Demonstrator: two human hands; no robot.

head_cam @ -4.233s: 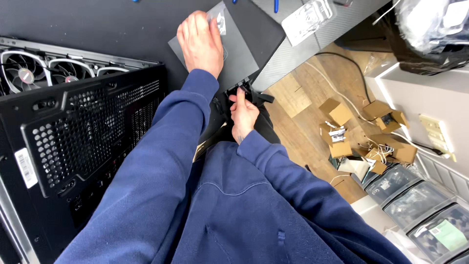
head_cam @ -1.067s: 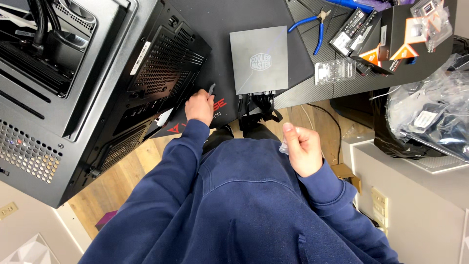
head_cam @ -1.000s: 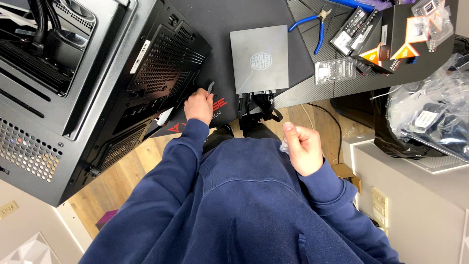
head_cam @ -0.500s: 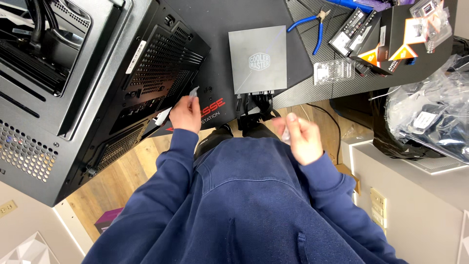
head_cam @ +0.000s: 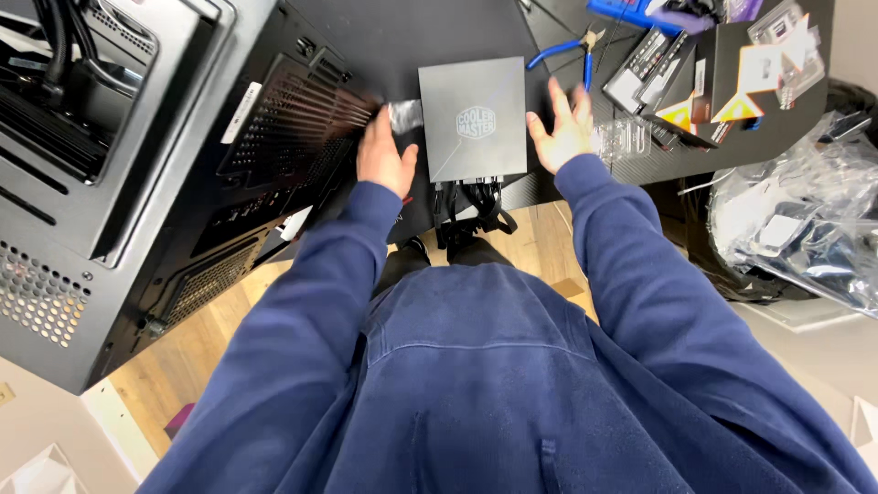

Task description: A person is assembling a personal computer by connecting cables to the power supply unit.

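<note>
Both hands have come up onto the bench since half a second ago: back then the left one was down by the case edge and the right one was curled near the chest, and now they sit either side of the grey power supply box [head_cam: 474, 119].

Left hand [head_cam: 384, 157] is at about 9 o'clock from the box, fingers stretched up toward a small crinkly clear plastic bag [head_cam: 403, 115] that lies just beside the box's left edge. Looks like the fingertips are on or right at the bag, but it's blurry so I can't tell if it's actually pinched. Right hand [head_cam: 564, 130] is at 3 o'clock from the box, wide open, fingers spread, palm facing the box's right side, holding nothing and not quite touching it as far as I can see.

Box sits flat on the black bench [head_cam: 393, 37], near its front edge, with a bundle of black cables [head_cam: 466, 206] hanging off at 6 o'clock. Big black PC case [head_cam: 137, 174] lies at 9 o'clock, mesh panel facing the hands. Blue-handled pliers [head_cam: 562, 50] are at 1 o'clock from the box, with some boxes and packets [head_cam: 722, 73] further out at 2 o'clock. Pile of clear plastic bags [head_cam: 805, 220] sits off the bench at 4 o'clock.
</note>
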